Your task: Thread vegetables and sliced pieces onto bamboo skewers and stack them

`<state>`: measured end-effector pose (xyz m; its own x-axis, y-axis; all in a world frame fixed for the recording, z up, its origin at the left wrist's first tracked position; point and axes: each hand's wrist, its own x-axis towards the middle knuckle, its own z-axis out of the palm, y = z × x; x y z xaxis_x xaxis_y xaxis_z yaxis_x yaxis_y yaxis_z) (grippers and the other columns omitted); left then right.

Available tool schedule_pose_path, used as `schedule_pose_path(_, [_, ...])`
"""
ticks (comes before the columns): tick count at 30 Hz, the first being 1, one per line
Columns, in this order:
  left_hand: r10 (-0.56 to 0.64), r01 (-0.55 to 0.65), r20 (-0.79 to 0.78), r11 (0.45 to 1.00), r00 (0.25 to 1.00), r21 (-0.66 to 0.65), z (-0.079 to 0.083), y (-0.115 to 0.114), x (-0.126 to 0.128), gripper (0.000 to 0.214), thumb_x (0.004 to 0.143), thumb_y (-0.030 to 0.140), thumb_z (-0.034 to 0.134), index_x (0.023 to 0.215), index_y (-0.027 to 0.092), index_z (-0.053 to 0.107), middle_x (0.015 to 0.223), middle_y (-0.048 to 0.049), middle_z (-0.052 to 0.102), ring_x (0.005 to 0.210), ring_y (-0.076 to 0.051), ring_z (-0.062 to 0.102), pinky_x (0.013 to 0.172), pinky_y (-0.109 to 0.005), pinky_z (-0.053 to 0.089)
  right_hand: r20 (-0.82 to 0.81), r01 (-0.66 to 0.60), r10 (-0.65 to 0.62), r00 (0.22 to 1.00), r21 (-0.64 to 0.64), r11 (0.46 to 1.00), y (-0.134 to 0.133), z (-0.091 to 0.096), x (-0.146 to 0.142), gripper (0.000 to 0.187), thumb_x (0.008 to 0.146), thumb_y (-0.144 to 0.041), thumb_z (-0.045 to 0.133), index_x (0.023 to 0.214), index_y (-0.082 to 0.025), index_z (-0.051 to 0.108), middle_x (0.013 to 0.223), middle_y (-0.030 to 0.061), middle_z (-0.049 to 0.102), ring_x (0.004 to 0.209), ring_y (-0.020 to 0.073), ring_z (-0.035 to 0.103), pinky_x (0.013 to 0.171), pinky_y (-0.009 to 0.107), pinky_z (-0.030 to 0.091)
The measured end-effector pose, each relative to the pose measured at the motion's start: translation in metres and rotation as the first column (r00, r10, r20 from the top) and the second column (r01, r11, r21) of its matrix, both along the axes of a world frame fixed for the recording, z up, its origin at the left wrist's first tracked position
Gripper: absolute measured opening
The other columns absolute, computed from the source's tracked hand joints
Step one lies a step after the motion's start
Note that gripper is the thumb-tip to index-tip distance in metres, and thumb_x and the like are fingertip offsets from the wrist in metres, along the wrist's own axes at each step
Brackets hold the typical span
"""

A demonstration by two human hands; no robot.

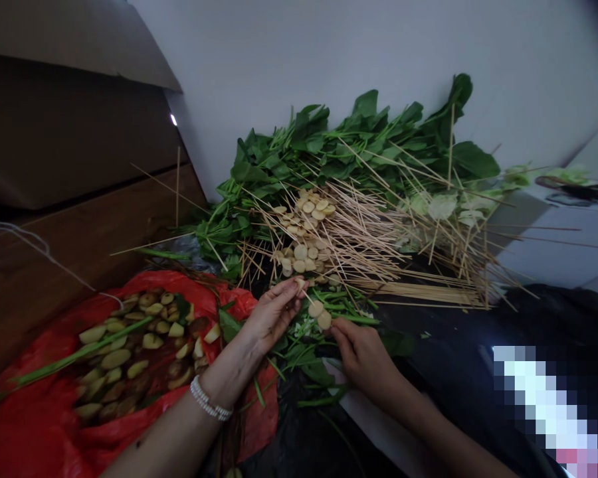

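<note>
My left hand [274,313] is closed, its thumb and fingertips pinching a pale round slice [301,284], which looks like potato. A thin wooden skewer [307,296] runs from that slice to two more pale slices [319,313] threaded on it. At those slices, the fingers of my right hand [361,348] close around the skewer's lower end; the rest of the stick is hidden. Just beyond my hands lie several skewers loaded with similar slices [301,255], their bare sticks [363,229] pointing right. Green stems [299,348] lie beneath my hands.
A red plastic bag [40,405] at left holds many unthreaded cut pieces [115,359]. Leafy greens [284,149] are heaped along the white wall [279,53]. Loose skewers [428,292] lie right of centre on black plastic [428,345]. Pale leaves [441,206] and protruding sticks stand farther right.
</note>
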<state>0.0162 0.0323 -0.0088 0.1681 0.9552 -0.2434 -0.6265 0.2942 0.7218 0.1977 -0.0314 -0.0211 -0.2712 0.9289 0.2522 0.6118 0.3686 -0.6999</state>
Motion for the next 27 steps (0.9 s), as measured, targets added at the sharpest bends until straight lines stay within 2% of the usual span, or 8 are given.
schedule_pose_path(4, [-0.008, 0.008, -0.055, 1.000, 0.998, -0.007, 0.002, -0.002, 0.000, 0.011, 0.081, 0.008, 0.068, 0.090, 0.010, 0.074, 0.091, -0.0079, 0.075, 0.070, -0.007, 0.065, 0.063, -0.013, 0.052, 0.008, 0.007, -0.007, 1.000, 0.010, 1.000, 0.000, -0.001, 0.000, 0.028, 0.093, -0.026, 0.036, 0.072, -0.021, 0.053, 0.063, 0.0020, 0.058, 0.059, 0.0159, 0.055, 0.058, 0.026, 0.032])
schedule_pose_path(9, [-0.051, 0.049, -0.045, 0.998, 0.998, -0.043, 0.001, -0.005, 0.002, 0.010, 0.082, 0.010, 0.067, 0.088, 0.011, 0.075, 0.094, -0.0088, 0.075, 0.071, -0.008, 0.066, 0.065, -0.015, 0.053, 0.001, 0.007, -0.007, 1.000, 0.005, 1.000, 0.000, -0.001, 0.000, 0.027, 0.093, -0.025, 0.035, 0.073, -0.021, 0.053, 0.064, 0.0023, 0.059, 0.060, 0.0162, 0.055, 0.059, 0.026, 0.033])
schedule_pose_path(16, [-0.041, 0.036, -0.085, 0.998, 0.996, -0.058, 0.002, -0.008, 0.009, 0.011, 0.086, 0.017, 0.064, 0.086, 0.012, 0.074, 0.091, -0.0099, 0.075, 0.073, -0.010, 0.067, 0.069, -0.020, 0.055, -0.016, 0.020, -0.020, 1.000, 0.021, 1.000, 0.001, -0.002, -0.002, 0.026, 0.093, -0.024, 0.035, 0.075, -0.021, 0.054, 0.067, 0.0028, 0.062, 0.063, 0.0166, 0.058, 0.060, 0.026, 0.035])
schedule_pose_path(20, [-0.019, 0.012, -0.129, 0.998, 0.992, -0.056, 0.004, -0.011, 0.010, 0.010, 0.083, 0.018, 0.067, 0.084, 0.012, 0.075, 0.093, -0.0103, 0.076, 0.077, -0.012, 0.068, 0.073, -0.022, 0.055, 0.003, 0.028, -0.028, 1.000, 0.043, 0.999, 0.000, -0.003, -0.003, 0.026, 0.093, -0.022, 0.035, 0.074, -0.021, 0.053, 0.065, 0.0020, 0.060, 0.060, 0.0161, 0.056, 0.059, 0.026, 0.035])
schedule_pose_path(27, [-0.079, 0.078, -0.175, 0.997, 0.981, -0.012, -0.002, -0.016, 0.015, 0.020, 0.070, 0.027, 0.081, 0.082, 0.013, 0.076, 0.084, -0.0081, 0.075, 0.077, -0.014, 0.068, 0.071, -0.022, 0.054, -0.018, 0.026, -0.025, 1.000, 0.065, 0.998, 0.003, 0.000, -0.005, 0.025, 0.092, -0.020, 0.036, 0.074, -0.022, 0.053, 0.064, 0.0008, 0.059, 0.060, 0.0156, 0.056, 0.059, 0.025, 0.037])
